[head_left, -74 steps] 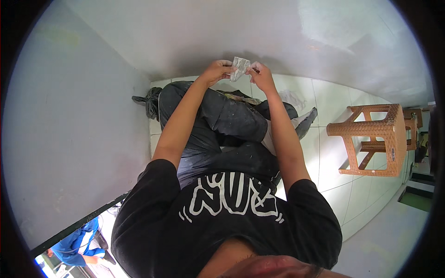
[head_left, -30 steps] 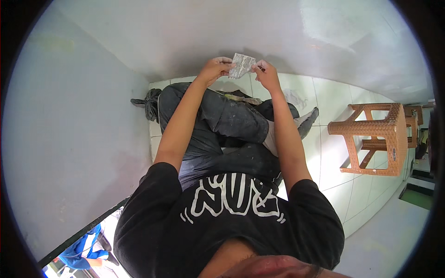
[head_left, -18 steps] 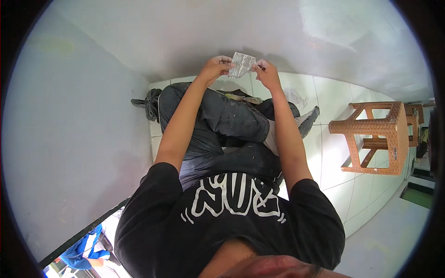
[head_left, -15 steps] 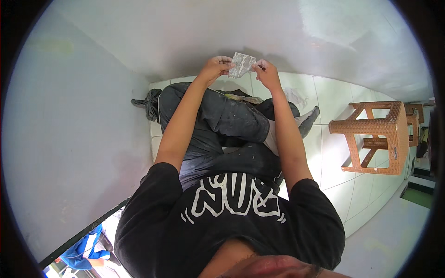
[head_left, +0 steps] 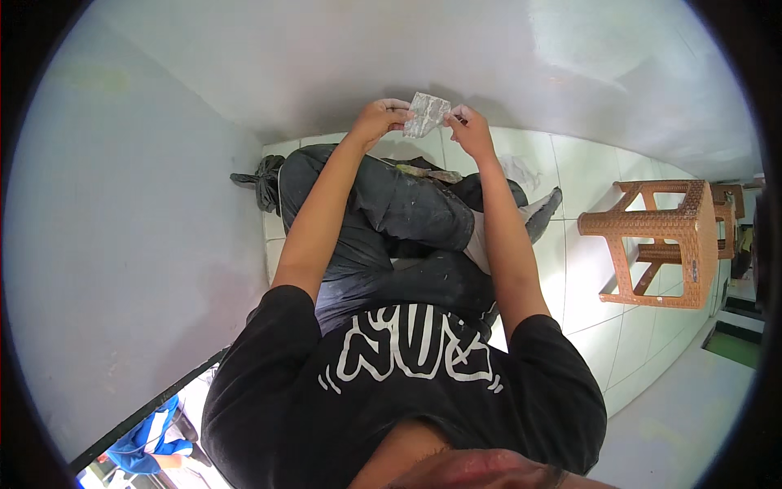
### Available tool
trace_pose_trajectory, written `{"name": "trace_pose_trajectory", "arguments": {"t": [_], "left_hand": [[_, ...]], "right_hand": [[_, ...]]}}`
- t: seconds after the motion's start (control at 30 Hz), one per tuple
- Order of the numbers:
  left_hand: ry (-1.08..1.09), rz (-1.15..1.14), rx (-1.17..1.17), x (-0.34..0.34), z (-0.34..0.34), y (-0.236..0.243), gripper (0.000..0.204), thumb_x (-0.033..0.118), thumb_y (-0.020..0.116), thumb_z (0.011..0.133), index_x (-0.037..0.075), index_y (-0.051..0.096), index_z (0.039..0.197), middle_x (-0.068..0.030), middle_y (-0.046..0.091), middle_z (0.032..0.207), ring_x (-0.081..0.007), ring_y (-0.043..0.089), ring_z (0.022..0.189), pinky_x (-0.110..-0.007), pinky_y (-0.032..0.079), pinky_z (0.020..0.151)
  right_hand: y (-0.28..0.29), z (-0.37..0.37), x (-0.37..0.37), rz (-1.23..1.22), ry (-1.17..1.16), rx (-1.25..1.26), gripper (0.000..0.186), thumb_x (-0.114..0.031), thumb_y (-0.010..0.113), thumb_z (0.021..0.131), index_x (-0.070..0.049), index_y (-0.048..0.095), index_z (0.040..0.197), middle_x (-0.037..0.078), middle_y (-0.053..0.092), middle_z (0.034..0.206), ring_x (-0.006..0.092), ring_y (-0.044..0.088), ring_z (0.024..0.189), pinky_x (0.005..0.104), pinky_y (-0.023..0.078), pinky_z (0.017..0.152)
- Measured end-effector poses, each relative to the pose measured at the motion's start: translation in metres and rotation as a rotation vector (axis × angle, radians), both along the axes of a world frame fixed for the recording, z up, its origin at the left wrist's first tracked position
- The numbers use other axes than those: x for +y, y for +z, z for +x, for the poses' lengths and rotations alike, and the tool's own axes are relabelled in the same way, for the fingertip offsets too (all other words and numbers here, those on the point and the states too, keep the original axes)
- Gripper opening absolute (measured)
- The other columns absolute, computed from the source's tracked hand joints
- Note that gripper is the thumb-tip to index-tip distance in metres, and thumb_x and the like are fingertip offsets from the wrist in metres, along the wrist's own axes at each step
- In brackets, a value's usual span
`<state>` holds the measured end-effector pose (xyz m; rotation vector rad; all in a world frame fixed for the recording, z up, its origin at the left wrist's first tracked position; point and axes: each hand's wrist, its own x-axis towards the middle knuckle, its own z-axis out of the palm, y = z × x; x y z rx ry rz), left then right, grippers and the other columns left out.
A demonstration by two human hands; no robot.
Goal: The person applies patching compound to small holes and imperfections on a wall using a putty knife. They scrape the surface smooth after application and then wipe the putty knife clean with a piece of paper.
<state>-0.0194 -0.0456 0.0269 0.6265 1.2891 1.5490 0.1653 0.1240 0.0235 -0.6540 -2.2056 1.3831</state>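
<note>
Between left fingers (head_left: 395, 104) and right fingers (head_left: 461, 111), grey flat piece (head_left: 427, 114), edges pinched

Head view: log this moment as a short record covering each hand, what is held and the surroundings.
Left hand: grips the left side of a flat grey piece
Right hand: pinches its right edge
Piece surface: whitish streaks; material unclear
Beyond: pale wall
Legs: folded, in dark trousers
Floor: pale tiles
Right side: brown woven-pattern stool
Beside left knee: dark bunched bundle
Lower left: another person's blue clothing
</note>
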Motion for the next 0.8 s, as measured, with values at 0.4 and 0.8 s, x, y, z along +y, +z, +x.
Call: {"name": "trace_pose_trajectory", "arguments": {"t": [0.4, 0.8], "left_hand": [[0.030, -0.032, 0.091, 0.0015, 0.0012, 0.0019, 0.031, 0.008, 0.067, 0.091, -0.003, 0.061, 0.120, -0.0095, 0.069, 0.108, -0.0153, 0.066, 0.093, -0.029, 0.054, 0.083], [0.016, -0.039, 0.128, 0.0022, 0.0055, 0.0004, 0.038, 0.010, 0.064, 0.094, -0.006, 0.057, 0.128, -0.0100, 0.068, 0.110, -0.0161, 0.067, 0.094, -0.030, 0.054, 0.084]], "right_hand": [[0.0018, -0.0006, -0.0022, -0.001, 0.003, -0.045, 0.019, -0.019, 0.067, 0.092, -0.001, 0.064, 0.089, 0.007, 0.068, 0.074, 0.0124, 0.061, 0.056, 0.0285, 0.049, 0.053], [-0.0011, -0.0012, -0.0080, -0.132, 0.022, -0.121, 0.025, -0.023, 0.067, 0.092, 0.001, 0.063, 0.095, 0.009, 0.067, 0.078, 0.0138, 0.061, 0.056, 0.0292, 0.049, 0.054]]}}
